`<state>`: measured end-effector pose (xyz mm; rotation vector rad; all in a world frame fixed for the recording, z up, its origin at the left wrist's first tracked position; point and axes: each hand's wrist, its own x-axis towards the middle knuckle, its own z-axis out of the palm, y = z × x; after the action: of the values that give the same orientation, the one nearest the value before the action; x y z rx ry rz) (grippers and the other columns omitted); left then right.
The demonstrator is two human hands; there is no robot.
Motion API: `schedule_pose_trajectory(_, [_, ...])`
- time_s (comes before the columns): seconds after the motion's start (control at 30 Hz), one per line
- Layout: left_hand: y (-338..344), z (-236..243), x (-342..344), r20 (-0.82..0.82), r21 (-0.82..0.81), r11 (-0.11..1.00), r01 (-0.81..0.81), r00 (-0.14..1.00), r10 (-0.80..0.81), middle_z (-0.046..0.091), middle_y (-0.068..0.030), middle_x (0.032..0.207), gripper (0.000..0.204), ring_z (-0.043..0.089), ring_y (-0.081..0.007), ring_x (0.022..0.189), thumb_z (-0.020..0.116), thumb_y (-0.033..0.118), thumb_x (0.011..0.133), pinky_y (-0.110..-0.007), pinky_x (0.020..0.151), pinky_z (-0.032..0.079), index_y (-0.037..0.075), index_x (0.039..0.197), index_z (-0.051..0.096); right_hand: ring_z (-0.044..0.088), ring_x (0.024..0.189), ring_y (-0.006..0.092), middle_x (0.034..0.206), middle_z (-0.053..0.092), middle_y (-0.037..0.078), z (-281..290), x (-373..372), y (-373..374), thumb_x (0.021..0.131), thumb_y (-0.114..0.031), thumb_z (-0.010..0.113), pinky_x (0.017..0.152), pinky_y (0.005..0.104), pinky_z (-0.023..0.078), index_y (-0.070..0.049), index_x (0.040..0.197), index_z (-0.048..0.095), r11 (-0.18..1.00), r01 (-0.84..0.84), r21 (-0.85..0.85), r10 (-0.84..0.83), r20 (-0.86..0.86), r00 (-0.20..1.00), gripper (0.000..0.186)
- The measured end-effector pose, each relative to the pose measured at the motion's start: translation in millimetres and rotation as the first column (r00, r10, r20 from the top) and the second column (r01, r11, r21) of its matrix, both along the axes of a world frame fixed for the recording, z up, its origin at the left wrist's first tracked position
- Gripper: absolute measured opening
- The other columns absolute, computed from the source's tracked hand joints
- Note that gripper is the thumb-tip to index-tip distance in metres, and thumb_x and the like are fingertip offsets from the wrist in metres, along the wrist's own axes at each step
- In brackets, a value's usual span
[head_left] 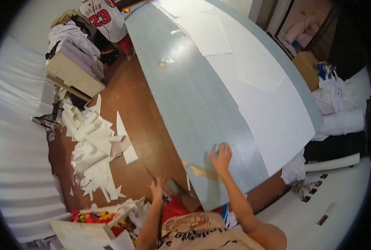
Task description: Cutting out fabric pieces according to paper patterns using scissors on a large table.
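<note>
White curtain (19, 137): hung at the left. White paper offcuts (96, 141): heaped on the brown floor (146, 121). Left hand (156, 189): held beside the worktop (185, 100), a slim dark item (150, 173), kind unclear, being pinched in the grip. Worktop: long, pale blue-grey. Right hand (222, 160): grip spread over its near end; contact cannot be told. White paper sheets (273, 121): laid along its right side. Cloth bundles (339, 102): piled at far right.

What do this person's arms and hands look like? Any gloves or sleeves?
The left hand and right hand are gloveless. No sleeve, cable or marking shows on either forearm. The person wears a tan top with dark print.
</note>
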<state>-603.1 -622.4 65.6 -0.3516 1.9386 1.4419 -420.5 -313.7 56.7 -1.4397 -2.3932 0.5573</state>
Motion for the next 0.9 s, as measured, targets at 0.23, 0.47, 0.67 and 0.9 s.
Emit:
schedule_pose_trajectory(0.23, [-20.2,9.5,-204.4,-0.063,0.08,0.994,0.076,0.995,-0.071,0.046,0.0013,0.066,0.027,0.049,-0.0102,0.056,0.056,0.033,0.108,-0.029,0.05,0.046,0.01,0.097,0.05,0.03,0.148,0.0439,0.158,0.036,0.026,-13.1,-122.2,-8.2,0.089,-0.046,0.072,0.115,0.0629,0.026,-0.004,0.145,0.05,0.987,0.15,0.055,-0.154,0.067,0.986,0.074])
schedule_pose_trajectory(0.47, [54.3,3.5,-319.1,0.027,0.124,0.962,0.241,0.969,-0.246,0.046,-0.0002,0.068,0.025,0.049,-0.0131,0.057,0.058,0.032,0.107,-0.032,0.054,0.05,0.009,0.099,0.049,0.037,0.145,0.0404,0.154,0.044,0.022,-0.7,-118.8,-38.2,0.09,-0.046,0.071,0.115,0.0604,0.027,-0.003,0.144,0.052,0.95,0.309,0.04,-0.311,0.139,0.94,0.071])
schedule_pose_trajectory(0.67, [304.4,64.6,-441.1,-0.185,0.155,0.762,0.629,0.776,-0.603,0.051,-0.0013,0.066,0.029,0.053,-0.0134,0.056,0.06,0.033,0.106,-0.032,0.053,0.048,0.008,0.094,0.052,0.051,0.129,0.0369,0.134,0.058,0.017,-0.9,-209.9,64.0,0.086,-0.038,0.076,0.11,0.053,0.035,-0.003,0.135,0.06,0.777,0.627,0.057,-0.629,0.046,0.776,0.062])
schedule_pose_trajectory(0.9, [474.6,37.5,-575.1,-0.327,0.12,0.668,0.734,0.665,-0.671,0.048,-0.0013,0.06,0.028,0.05,-0.0104,0.049,0.062,0.026,0.105,-0.029,0.046,0.043,0.003,0.09,0.055,0.058,0.117,0.0358,0.12,0.064,0.013,5.5,-351.4,266.4,0.081,-0.033,0.08,0.102,0.0494,0.042,-0.005,0.123,0.066,0.793,0.578,0.191,-0.556,-0.158,0.816,0.052])
